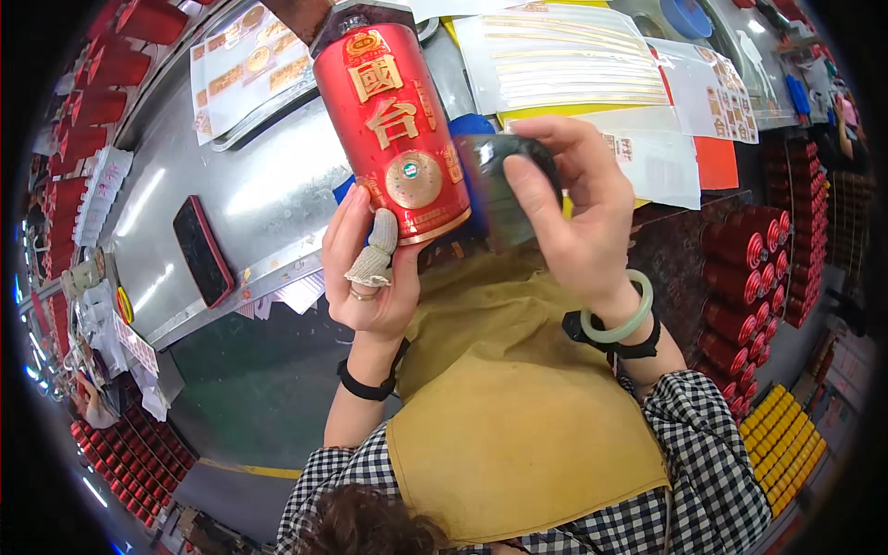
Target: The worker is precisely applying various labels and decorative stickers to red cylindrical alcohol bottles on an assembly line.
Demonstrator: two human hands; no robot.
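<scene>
A red bottle (396, 129) with raised gold lettering and a round gold medallion lies tilted, its neck toward the far side. My left hand (370, 264) grips the bottle near its base; one finger wears a knitted finger cover (376, 248). In my right hand (578, 194) is a dark green-black pad (499, 190), held beside the bottle's right side. Motion blurs the pad, so I cannot tell whether it touches the bottle. The bottle's underside is hidden.
A red-edged phone (203, 250) lies on the metal table (268, 199). Sheets of gold decals (250, 60) and gold strips (564, 60) lie around the bottle. Red bottles (745, 277) are stacked at right, above yellow ones (782, 439). A blue bowl (686, 17) stands far right.
</scene>
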